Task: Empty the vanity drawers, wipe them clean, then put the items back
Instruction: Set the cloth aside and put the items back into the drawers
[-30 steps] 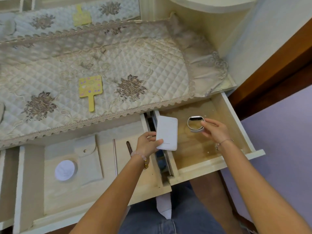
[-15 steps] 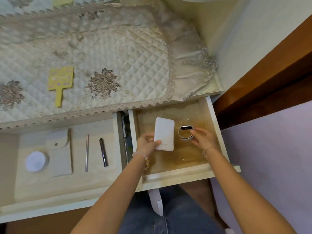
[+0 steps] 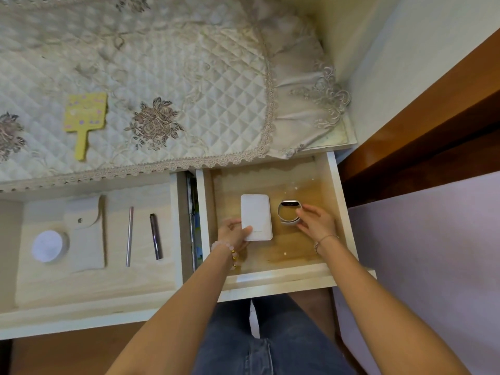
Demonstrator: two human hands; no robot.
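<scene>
Left hand (image 3: 234, 235) noted pinching the white power bank (image 3: 256, 217) at its 7 o'clock corner, thumb on top, fingers beneath. One second ago I held that power bank over the gap between the two drawers. It is now well inside the right drawer (image 3: 336, 212), over the middle of the floor, its long axis running 12 to 6. Whether it rests flat on the wood I cannot tell.

Just beside it at 3 o'clock, the wristband (image 3: 289, 213) stands on edge, dark screen at 12 o'clock. My right hand (image 3: 315, 222) grips the wristband's 3 o'clock side between forefinger and thumb, as it did a second ago.

Writing: a faint grey mark near the power bank's lower end is too small to read, and nothing is legible on the wristband's screen.

Left drawer (image 3: 94, 288), contents unchanged, from 9 to 3 o'clock: round white pad (image 3: 48, 246), cream pouch (image 3: 86, 236), metal rod (image 3: 130, 236), dark pen (image 3: 156, 236). At 11 o'clock, a yellow hand mirror (image 3: 85, 120) lies on the quilted cover (image 3: 189, 77).
</scene>
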